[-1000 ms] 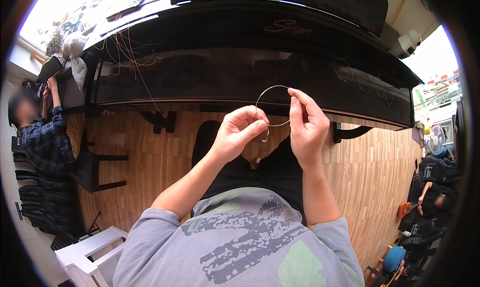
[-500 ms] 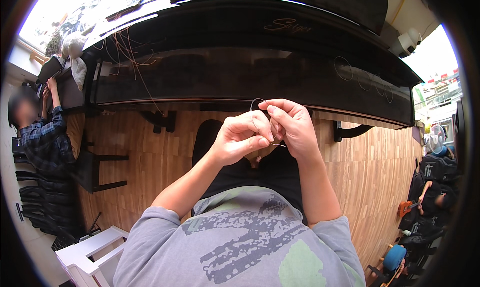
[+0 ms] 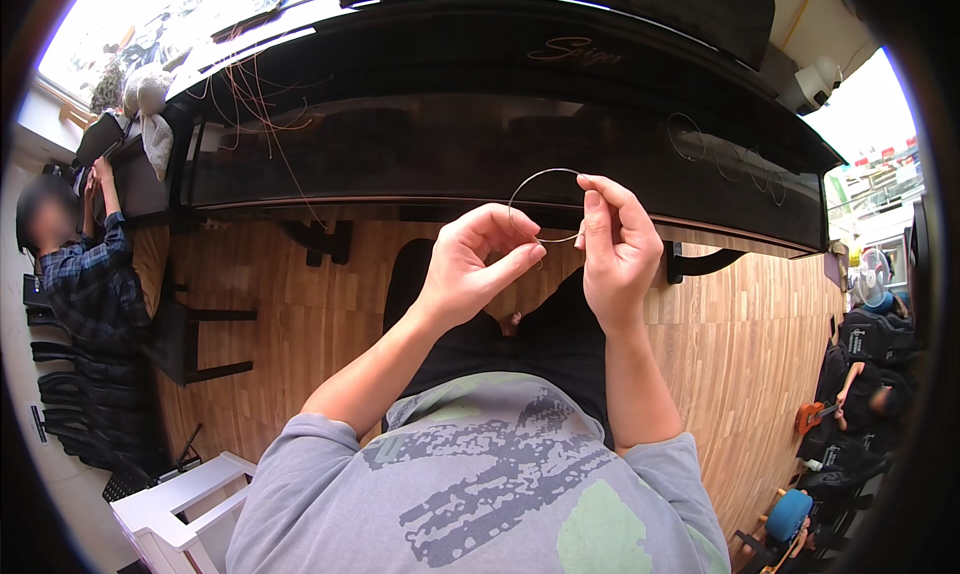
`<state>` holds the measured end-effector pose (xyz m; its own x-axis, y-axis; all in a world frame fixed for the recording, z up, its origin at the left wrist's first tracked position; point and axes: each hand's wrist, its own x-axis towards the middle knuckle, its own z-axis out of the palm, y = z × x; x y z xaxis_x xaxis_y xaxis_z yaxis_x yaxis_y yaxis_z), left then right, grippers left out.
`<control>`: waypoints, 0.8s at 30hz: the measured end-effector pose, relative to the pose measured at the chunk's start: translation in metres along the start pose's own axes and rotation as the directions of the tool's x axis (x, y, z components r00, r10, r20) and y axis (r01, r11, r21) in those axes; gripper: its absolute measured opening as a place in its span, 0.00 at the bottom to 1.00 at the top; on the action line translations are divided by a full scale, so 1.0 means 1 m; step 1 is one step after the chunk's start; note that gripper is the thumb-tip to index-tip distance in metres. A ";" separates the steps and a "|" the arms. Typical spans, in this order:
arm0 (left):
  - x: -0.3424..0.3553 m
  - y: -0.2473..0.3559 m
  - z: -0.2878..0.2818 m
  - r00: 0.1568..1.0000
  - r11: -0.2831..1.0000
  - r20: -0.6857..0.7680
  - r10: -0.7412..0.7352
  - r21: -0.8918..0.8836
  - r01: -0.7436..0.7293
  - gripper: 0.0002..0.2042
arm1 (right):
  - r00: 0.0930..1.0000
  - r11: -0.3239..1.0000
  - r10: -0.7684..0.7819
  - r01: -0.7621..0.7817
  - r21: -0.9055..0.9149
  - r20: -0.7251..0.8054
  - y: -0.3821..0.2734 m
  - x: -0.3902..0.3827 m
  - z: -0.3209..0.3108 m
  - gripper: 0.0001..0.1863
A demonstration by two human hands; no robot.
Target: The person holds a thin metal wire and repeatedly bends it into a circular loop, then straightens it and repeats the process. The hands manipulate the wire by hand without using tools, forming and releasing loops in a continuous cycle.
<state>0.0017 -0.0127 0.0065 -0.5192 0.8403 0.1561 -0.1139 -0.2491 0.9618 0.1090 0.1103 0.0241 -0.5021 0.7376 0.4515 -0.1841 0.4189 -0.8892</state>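
Observation:
Between my hands is a thin metal string (image 3: 545,171), like a guitar string, bent round into a loop. My left hand (image 3: 478,259) is closed, thumb and forefinger pinching the loop's lower left side. At the upper right of the loop, my right hand (image 3: 618,249) pinches the string between thumb and fingers. Both hands are raised in front of the near edge of a black piano (image 3: 400,159). Coiled string loops (image 3: 687,160) lie on the right of the piano. Several loose copper-coloured strings (image 3: 268,124) spread over its left end, one hanging past the front edge.
At the far left a person (image 3: 85,254) in a checked shirt sits by a dark chair (image 3: 190,344). A white stand (image 3: 185,504) is at lower left. On the right, another person (image 3: 870,404) is near a small orange guitar (image 3: 810,417) and a blue stool (image 3: 790,514). Wooden floor (image 3: 740,354) lies below.
My hands have moved apart, the right one going right. The string, earlier bunched between my fingers, now shows as a wider loop spanning both hands.

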 end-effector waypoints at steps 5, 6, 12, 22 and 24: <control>0.003 0.001 -0.006 0.953 0.846 0.070 0.293 0.446 -0.293 0.08 | 0.990 0.974 0.133 -0.141 0.179 0.056 -0.006 0.001 -0.002 0.09; 0.003 0.002 -0.007 0.943 0.835 0.088 0.321 0.444 -0.326 0.08 | 0.983 0.957 0.167 -0.181 0.226 0.081 -0.006 0.002 -0.002 0.09; 0.006 -0.004 -0.011 0.861 0.780 0.144 0.489 0.370 -0.505 0.07 | 0.926 0.844 0.318 -0.375 0.384 0.205 -0.010 0.000 0.002 0.09; -0.002 0.003 0.003 0.972 0.970 0.100 0.211 0.101 -0.221 0.13 | 0.999 1.000 -0.019 0.018 -0.009 -0.039 -0.007 -0.003 0.003 0.08; -0.003 0.004 0.006 0.995 0.997 0.071 0.071 0.014 -0.072 0.16 | 0.984 0.979 -0.159 0.147 -0.144 -0.076 -0.003 -0.002 0.002 0.08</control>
<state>0.0079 -0.0134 0.0108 -0.4648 0.8525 0.2393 -0.0641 -0.3019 0.9512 0.1094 0.1066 0.0258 -0.4010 0.6998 0.5912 -0.1326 0.5943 -0.7933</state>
